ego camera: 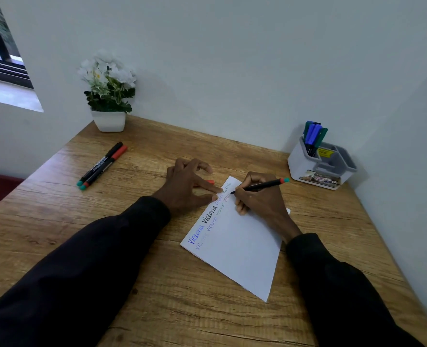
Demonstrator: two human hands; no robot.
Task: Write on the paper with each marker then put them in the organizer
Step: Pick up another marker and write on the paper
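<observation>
Two spare markers (pixel 101 166) lie left; organizer (pixel 318 169) stands right.

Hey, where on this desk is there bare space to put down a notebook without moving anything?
Free: the near left of the desk, below the two loose markers, and the back middle strip between the flower pot and the organizer. Crowded: the centre right, where the paper, left hand and right hand with its marker sit.

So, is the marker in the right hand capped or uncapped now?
Uncapped: the marker in the right hand has its bare tip on the paper, and a red cap lies beside the left hand.
</observation>
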